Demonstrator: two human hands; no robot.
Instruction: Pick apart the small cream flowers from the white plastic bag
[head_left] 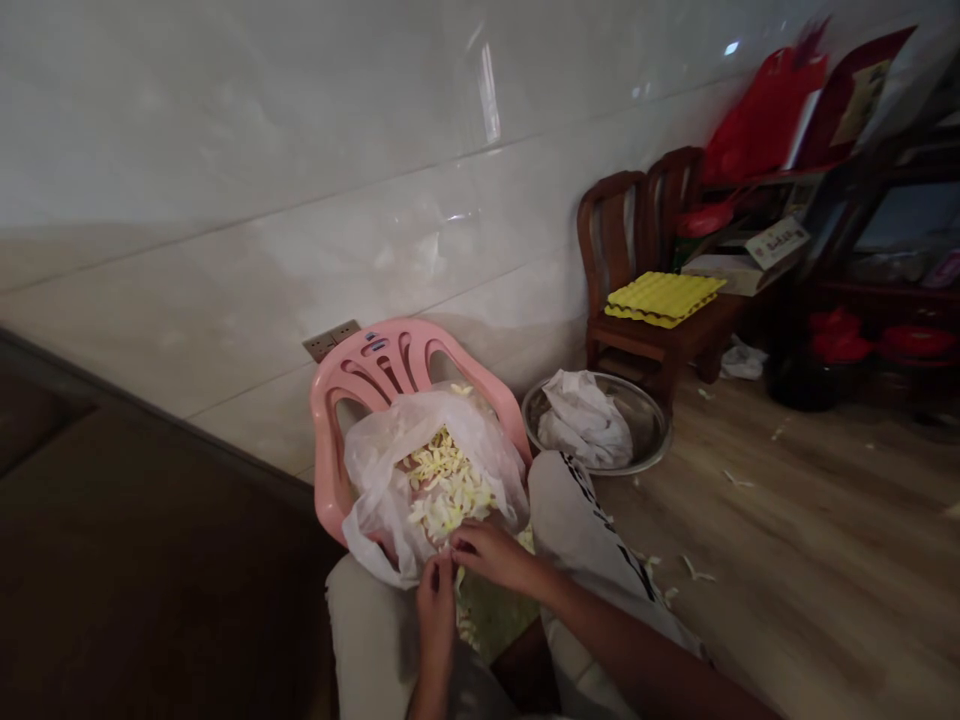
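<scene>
Bag (390, 490) of pale yellow shreds (446, 485) sits on pink plastic chair (360, 375). Left hand (436, 610) and right hand (489, 555) close together at bag's lower edge, fingers bunched and touching it; cannot tell if pinching anything. Steel basin (645, 420) holding crumpled plastic (583, 420) just beside chair; loose shreds (694, 570) on wood floor (810, 520)

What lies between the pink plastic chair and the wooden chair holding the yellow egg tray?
A metal basin holding a crumpled white plastic bag, in the head view.
</scene>
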